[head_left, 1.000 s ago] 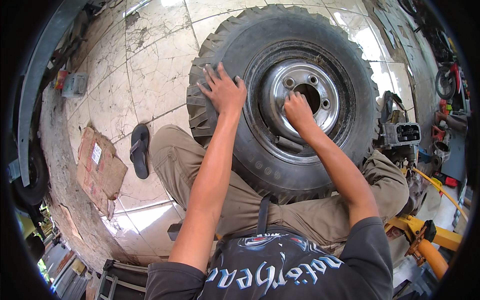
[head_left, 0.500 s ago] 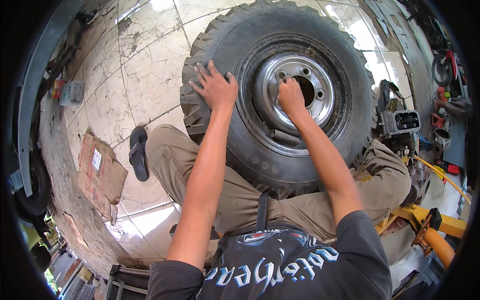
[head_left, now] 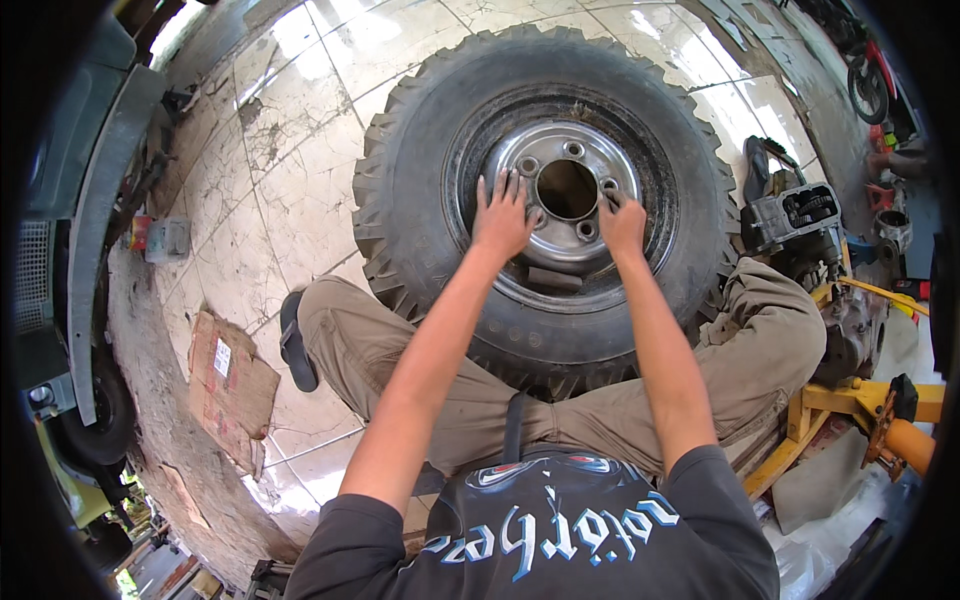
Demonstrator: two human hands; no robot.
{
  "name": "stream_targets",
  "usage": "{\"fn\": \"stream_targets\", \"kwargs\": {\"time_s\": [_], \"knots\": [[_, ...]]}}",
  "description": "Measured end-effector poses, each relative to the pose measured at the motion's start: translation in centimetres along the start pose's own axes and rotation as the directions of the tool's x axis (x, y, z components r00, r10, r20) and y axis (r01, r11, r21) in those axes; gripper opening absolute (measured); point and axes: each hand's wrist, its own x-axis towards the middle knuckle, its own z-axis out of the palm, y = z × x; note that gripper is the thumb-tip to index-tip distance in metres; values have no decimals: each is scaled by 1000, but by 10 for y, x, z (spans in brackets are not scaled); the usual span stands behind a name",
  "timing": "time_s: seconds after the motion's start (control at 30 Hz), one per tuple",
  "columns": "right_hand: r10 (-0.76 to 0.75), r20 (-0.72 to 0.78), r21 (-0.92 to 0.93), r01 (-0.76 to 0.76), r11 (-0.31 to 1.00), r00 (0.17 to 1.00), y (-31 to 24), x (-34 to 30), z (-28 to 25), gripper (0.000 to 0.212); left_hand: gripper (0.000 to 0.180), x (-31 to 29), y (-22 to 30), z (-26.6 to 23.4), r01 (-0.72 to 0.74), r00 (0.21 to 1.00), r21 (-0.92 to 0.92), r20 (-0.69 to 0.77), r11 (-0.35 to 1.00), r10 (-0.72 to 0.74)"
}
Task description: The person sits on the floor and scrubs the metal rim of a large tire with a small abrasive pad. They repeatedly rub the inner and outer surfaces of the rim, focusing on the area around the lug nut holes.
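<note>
A large black tyre [head_left: 415, 165] with chunky tread lies flat on the floor in front of my crossed legs. Set in it is a silver steel wheel rim [head_left: 610, 148] with a round centre hole and several lug holes around that. My left hand [head_left: 503, 218] rests on the rim's left side, fingers spread, its fingertips beside the lug holes. On the right side my right hand [head_left: 623, 222] is closed, thumb and fingers pinched at the edge of the metal disc near a lug hole. Whatever those fingers hold, if anything, is too small to make out.
A metal gear housing [head_left: 795, 212] stands right of the tyre, with a yellow frame [head_left: 850, 402] nearer me. To the left lie a black flip-flop [head_left: 297, 345], flattened cardboard [head_left: 232, 388] and a clear plastic container [head_left: 168, 240]. A vehicle's grey bumper [head_left: 105, 215] borders the far left.
My left hand has moved right, from the tyre's sidewall onto the rim. My right hand has shifted from the rim's upper left part to its right side. The wheel appears turned.
</note>
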Motion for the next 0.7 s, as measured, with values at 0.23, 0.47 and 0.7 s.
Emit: {"fn": "stream_targets", "kwargs": {"time_s": [0.23,0.47,0.7], "knots": [[-17,-179,18,20,1000,984,20,-29,17,15,59,-11,6,-3,-25,983,-200,176,980,61],[-50,-195,15,54,998,979,15,-31,23,16,58,-19,-4,-1,44,999,-26,-19,999,-44],[-61,-191,-87,45,995,980,27,-34,20,15,56,-41,48,-33,141,957,0,256,990,-137]]}}
